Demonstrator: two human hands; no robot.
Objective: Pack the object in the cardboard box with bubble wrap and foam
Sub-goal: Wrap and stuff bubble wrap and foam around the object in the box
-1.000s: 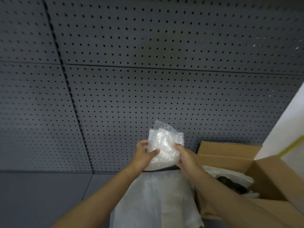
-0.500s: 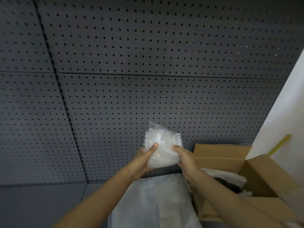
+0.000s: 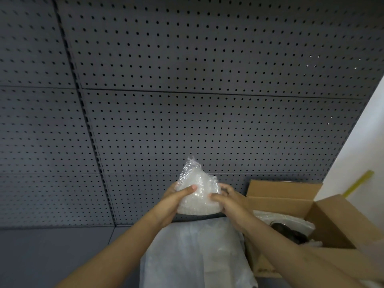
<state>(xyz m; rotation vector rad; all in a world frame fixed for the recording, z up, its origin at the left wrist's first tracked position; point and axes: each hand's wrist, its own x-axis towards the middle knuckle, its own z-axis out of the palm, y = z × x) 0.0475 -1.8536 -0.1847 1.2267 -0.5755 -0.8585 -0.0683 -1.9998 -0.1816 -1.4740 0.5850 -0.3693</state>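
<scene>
Left hand (image 3: pixel 176 199) and right hand (image 3: pixel 225 199) are gripping the bubble-wrapped object (image 3: pixel 197 194) from either side, held in air left of the cardboard box (image 3: pixel 280 194); loose top flap is gaping, so wrap risks unfurling during transfer

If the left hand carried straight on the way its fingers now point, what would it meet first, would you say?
The left hand already grips the bubble-wrapped bundle, fingers pointing right. Past the bundle it would probably meet the right hand gripping the far side; depth is unclear.
</scene>
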